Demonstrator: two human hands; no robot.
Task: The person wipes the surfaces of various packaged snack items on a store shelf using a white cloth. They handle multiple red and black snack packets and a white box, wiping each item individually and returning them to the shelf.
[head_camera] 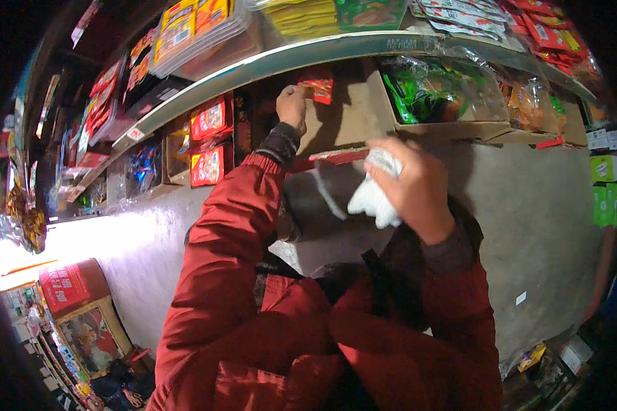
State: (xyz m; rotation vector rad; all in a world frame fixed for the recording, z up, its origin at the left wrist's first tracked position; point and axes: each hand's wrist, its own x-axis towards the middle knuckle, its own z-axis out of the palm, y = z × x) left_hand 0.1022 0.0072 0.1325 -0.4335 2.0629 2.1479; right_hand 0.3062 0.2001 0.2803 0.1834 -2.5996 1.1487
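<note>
My left hand (292, 105) reaches under the upper shelf's edge and pinches a small red packet (323, 91) by its left end. The packet is over an open cardboard box (357, 115), whose brown inner surface shows. My right hand (416, 180) is closed around a crumpled white cloth (378, 203), in front of the box's red front edge (339, 155). The cloth's lower folds hang loose below the fingers and look slightly blurred. A pale strip (329, 192) hangs down left of the cloth.
Boxes of green packets (427, 97) and orange packets (529, 103) stand to the right. Red packs (208, 138) are stacked left. The upper shelf edge (288, 59) crosses above my left hand. Below lies a grey floor (529, 216). Another person's hand (132, 397) shows at lower left.
</note>
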